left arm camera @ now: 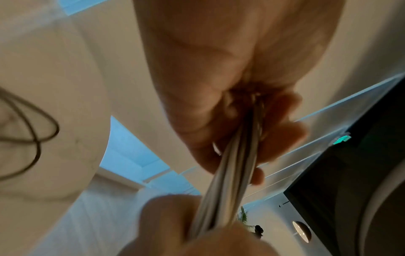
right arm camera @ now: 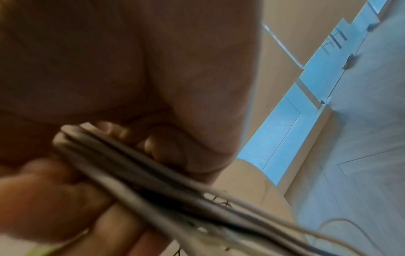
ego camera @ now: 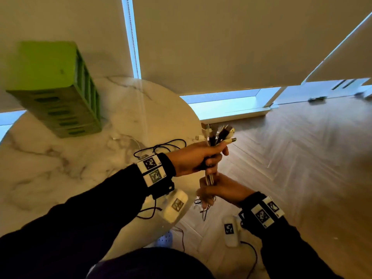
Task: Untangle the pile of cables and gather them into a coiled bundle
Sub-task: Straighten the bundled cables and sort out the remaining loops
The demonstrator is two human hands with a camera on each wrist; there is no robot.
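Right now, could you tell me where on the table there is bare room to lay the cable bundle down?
The marble table is bare in front of the green box, toward its left edge. Its right rim is crowded: loose black cables and a white cable lie beside the left hand, which grips the cable bundle with the right hand.

Crate (ego camera: 54, 87) on table (ego camera: 60, 158) far left, cables (ego camera: 210, 176) held upright between both hands, apparently past table's right edge

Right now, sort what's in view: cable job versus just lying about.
Job: cable bundle, gripped by left hand above and right hand below; connector ends; loose black cable on the marble table.

Lying about: green slotted box; roller blinds.
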